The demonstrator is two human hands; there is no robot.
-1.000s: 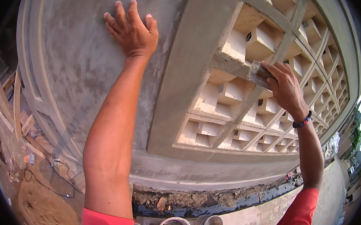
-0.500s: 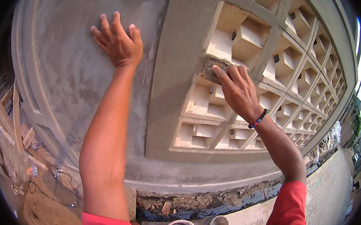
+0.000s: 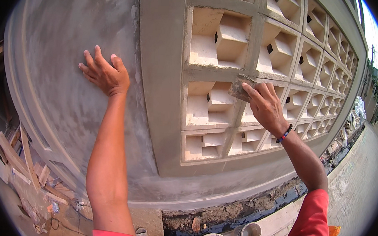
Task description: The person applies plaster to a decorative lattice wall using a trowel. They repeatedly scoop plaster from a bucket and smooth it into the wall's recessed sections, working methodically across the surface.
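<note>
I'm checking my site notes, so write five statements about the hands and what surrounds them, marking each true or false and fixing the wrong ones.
1. The left hand is spread at the plain grey wall. True.
2. The right hand is empty. False: it holds a flat tool at the pale block grid.
3. A beaded bracelet circles the right wrist. True.
4. The right sleeve is blue. False: it is red.
5. A round container shows near the lower edge. True.

An outdoor building site beside a paved lane (image 3: pixel 360 178) — grey plastered wall (image 3: pixel 85 27), loose timber (image 3: pixel 29 157), muddy trench (image 3: pixel 252 209).
</note>
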